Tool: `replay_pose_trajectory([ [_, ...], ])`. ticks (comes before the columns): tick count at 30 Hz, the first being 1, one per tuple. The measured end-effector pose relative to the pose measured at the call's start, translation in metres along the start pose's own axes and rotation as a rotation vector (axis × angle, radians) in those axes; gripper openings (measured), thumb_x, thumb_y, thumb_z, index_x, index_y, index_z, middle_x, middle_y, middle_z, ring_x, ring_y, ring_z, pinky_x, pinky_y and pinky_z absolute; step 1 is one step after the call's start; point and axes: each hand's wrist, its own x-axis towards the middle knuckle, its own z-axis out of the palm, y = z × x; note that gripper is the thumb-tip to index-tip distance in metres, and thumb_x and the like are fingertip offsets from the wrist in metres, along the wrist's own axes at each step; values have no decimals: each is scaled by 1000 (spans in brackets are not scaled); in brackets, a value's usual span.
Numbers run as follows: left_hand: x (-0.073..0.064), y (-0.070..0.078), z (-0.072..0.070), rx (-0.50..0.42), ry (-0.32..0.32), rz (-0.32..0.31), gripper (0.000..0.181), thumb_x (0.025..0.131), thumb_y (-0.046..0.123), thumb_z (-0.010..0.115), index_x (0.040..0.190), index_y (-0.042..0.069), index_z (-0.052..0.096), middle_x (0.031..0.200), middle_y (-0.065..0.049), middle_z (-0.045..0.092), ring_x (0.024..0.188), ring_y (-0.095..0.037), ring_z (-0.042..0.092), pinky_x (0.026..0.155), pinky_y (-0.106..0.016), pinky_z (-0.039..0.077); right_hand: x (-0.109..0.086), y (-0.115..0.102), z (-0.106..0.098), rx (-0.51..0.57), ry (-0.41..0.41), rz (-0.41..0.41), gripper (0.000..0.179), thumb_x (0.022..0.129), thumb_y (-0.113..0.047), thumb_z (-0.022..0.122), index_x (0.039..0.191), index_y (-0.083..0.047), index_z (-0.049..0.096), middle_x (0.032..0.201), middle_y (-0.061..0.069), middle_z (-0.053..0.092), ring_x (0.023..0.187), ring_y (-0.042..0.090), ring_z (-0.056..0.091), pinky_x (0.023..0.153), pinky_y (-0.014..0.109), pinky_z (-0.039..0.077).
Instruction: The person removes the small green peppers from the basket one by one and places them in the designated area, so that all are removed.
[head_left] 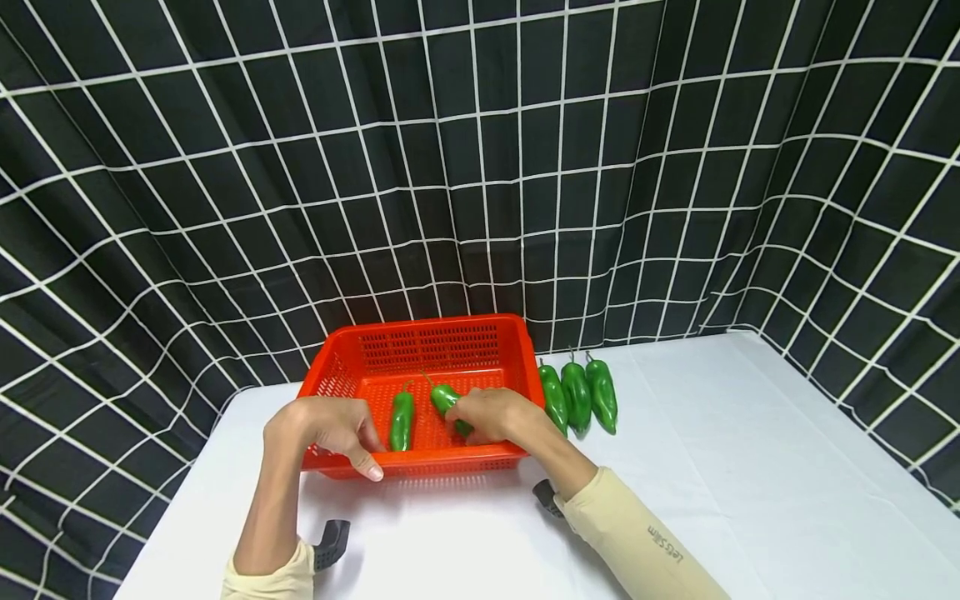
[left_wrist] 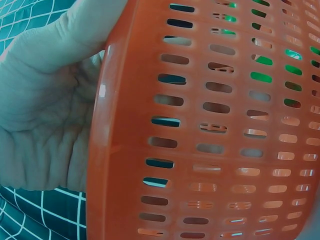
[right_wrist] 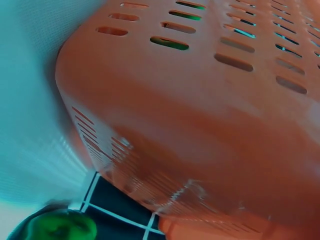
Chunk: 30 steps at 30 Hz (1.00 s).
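Observation:
A red plastic basket (head_left: 450, 459) with slotted walls stands on the white table. My left hand (head_left: 330, 429) holds its front rim near the left corner, thumb outside and fingers over the inner side. In the left wrist view the basket wall (left_wrist: 115, 150) passes between the thumb and the fingers of that hand (left_wrist: 45, 110). Inside the basket, my right hand (head_left: 491, 412) grips a green chili pepper (head_left: 444, 397), whose stem end points away to the left. Another green chili pepper (head_left: 402, 421) lies on the basket floor between the hands. The right wrist view shows only the basket's outside (right_wrist: 175, 110); the hand is hidden there.
Three green chili peppers (head_left: 576, 398) lie side by side on the white cloth (head_left: 720, 467), just right of the basket. Behind the table hangs a black curtain (head_left: 495, 183) with a white grid, close to the basket's back wall.

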Motion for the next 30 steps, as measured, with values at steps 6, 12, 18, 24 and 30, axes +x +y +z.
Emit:
replay_pose_trajectory([
  [6, 0, 0, -2, 12, 3, 4, 25, 81, 29, 89, 102, 17, 86, 76, 11, 72, 75, -9, 47, 65, -28, 33, -1, 2, -6, 39, 9, -45, 32, 92, -9, 79, 120, -25, 78, 93, -5, 71, 81, 11, 56, 72, 26, 48],
  [12, 2, 0, -2, 12, -5, 7, 25, 81, 30, 89, 102, 16, 86, 76, 11, 72, 76, -9, 47, 67, -28, 34, -8, 6, -13, 36, 48, -88, 29, 92, -9, 80, 119, -20, 78, 103, -2, 75, 84, 12, 56, 76, 28, 47],
  [18, 1, 1, -2, 14, -4, -7, 27, 81, 30, 90, 104, 18, 86, 82, 9, 77, 79, -9, 50, 69, -28, 37, -15, 12, -23, 73, 82, -101, 28, 91, -11, 81, 117, -17, 76, 98, -3, 70, 85, 14, 53, 77, 29, 43],
  [24, 0, 0, -1, 10, 0, -15, 27, 81, 29, 90, 104, 18, 86, 86, 8, 79, 82, -9, 53, 71, -28, 39, -26, 19, -36, 192, 90, -72, 28, 90, -12, 81, 116, -19, 72, 91, -3, 67, 73, 10, 59, 68, 25, 46],
  [30, 1, -2, -1, 1, -8, 2, 26, 81, 28, 89, 104, 17, 86, 84, 7, 79, 81, -9, 52, 70, -28, 39, -40, 28, -50, 267, 112, -56, 28, 91, -12, 81, 114, -19, 69, 82, -2, 70, 66, 13, 67, 63, 24, 44],
])
